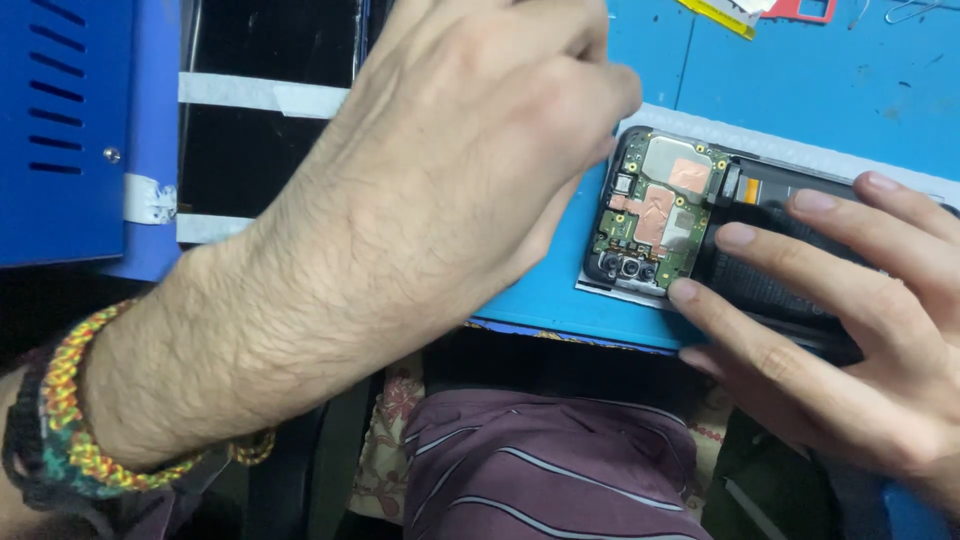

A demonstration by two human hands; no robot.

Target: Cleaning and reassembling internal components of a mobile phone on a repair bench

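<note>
Nearest us, our left hand [440, 190] is curled shut, its grip hidden just beside the opened phone [700, 235]. Our right hand [850, 330] lies open, fingers [760, 250] pressing it to the blue worktop [800, 80]; we should keep that pressure steady.

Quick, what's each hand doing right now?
Left hand: curled beside the opened phone; whether it holds anything cannot be told.
Right hand: open, fingers spread flat on the phone, pressing it down.
</note>
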